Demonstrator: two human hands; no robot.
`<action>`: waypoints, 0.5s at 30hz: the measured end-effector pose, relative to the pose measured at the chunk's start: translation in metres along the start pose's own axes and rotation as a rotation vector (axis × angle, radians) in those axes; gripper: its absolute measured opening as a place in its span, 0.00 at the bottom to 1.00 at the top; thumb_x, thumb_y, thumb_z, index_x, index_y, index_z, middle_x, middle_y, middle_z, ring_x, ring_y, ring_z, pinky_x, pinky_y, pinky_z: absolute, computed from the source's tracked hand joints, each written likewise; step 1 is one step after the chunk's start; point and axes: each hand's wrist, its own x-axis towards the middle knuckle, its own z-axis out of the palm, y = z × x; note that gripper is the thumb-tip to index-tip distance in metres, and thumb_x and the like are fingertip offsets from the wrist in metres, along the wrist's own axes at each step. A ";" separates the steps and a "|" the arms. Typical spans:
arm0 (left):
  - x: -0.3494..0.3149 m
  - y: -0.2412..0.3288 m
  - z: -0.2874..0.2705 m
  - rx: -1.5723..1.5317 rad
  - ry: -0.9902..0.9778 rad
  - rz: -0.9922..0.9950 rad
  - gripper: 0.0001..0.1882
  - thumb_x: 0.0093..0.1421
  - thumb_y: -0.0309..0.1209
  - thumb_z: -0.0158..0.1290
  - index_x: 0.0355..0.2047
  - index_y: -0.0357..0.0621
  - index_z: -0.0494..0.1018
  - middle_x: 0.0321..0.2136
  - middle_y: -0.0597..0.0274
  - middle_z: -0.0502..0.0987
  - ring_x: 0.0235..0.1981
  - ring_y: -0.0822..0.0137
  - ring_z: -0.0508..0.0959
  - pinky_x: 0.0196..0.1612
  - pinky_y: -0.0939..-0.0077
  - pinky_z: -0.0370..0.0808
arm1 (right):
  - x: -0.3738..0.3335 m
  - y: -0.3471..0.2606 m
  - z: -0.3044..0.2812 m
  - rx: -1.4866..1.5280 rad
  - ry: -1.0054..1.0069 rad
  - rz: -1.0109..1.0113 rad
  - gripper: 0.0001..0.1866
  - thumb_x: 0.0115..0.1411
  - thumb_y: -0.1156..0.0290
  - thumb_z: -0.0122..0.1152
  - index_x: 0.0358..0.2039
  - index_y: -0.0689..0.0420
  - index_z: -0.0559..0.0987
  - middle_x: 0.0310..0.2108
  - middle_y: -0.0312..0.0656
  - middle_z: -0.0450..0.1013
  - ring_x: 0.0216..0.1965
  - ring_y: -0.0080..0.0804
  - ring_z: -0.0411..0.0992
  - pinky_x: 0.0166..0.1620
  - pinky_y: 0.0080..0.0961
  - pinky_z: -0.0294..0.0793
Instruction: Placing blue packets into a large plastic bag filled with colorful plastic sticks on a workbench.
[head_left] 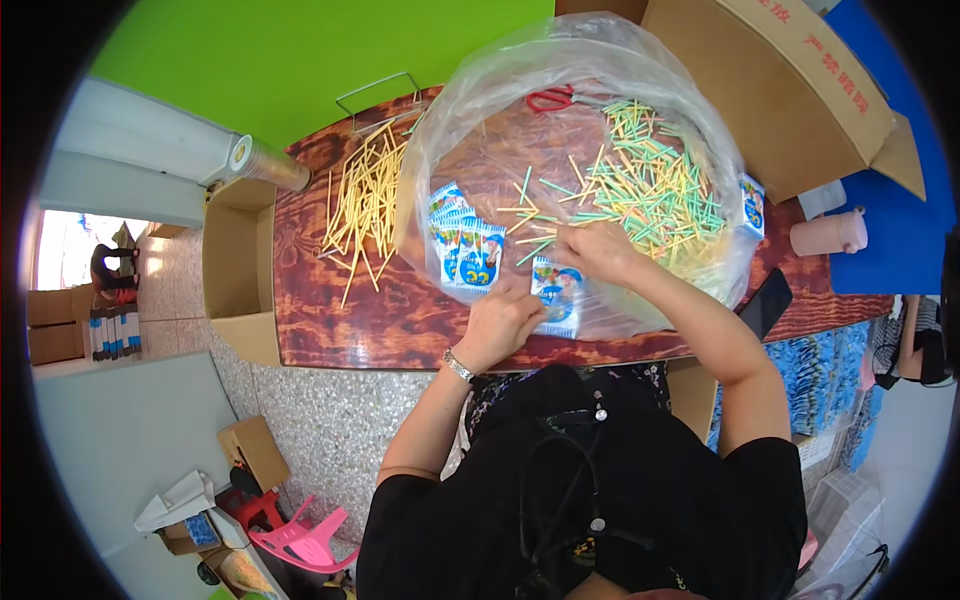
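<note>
My left hand point(500, 322), a metal watch on its wrist, is closed at the left edge of a small blue-and-white packet point(560, 310), pinching it. Just above that packet, my right hand point(603, 250) has its fingers curled together beside the near end of a heap of thin yellow, green and orange sticks point(655, 190). What its fingertips hold is hidden. Several more blue-and-white packets point(465, 245) lie overlapped to the left of my hands. The heap and packets rest on a large clear plastic bag point(450, 110) spread open over the table.
Plain yellow sticks point(368, 195) lie left of the bag on the brown wood-patterned table point(330, 325). Red-handled scissors point(550, 98) are at the back. To the right are a cardboard box point(770, 90), a pink cup point(830, 233) and a dark phone point(767, 303). An open carton point(240, 260) stands left.
</note>
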 end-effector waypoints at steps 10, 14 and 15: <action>0.003 0.000 -0.007 -0.105 -0.037 -0.107 0.10 0.55 0.37 0.59 0.29 0.43 0.78 0.27 0.59 0.77 0.35 0.55 0.76 0.33 0.63 0.73 | -0.008 0.009 0.009 -0.146 0.006 -0.274 0.17 0.53 0.59 0.64 0.36 0.57 0.76 0.37 0.47 0.75 0.43 0.45 0.74 0.41 0.39 0.76; 0.019 0.004 -0.001 -0.173 0.172 -0.100 0.09 0.54 0.31 0.61 0.32 0.39 0.77 0.24 0.56 0.75 0.27 0.55 0.77 0.32 0.64 0.73 | -0.018 0.011 0.007 -0.258 0.227 -0.395 0.09 0.52 0.67 0.62 0.34 0.53 0.76 0.33 0.42 0.74 0.41 0.40 0.73 0.41 0.36 0.75; 0.024 0.009 0.001 -0.167 0.270 -0.144 0.09 0.54 0.30 0.61 0.31 0.38 0.77 0.23 0.55 0.74 0.26 0.55 0.77 0.32 0.65 0.73 | -0.021 0.011 0.006 -0.281 0.336 -0.446 0.08 0.52 0.68 0.62 0.33 0.52 0.75 0.32 0.40 0.73 0.40 0.38 0.73 0.40 0.35 0.74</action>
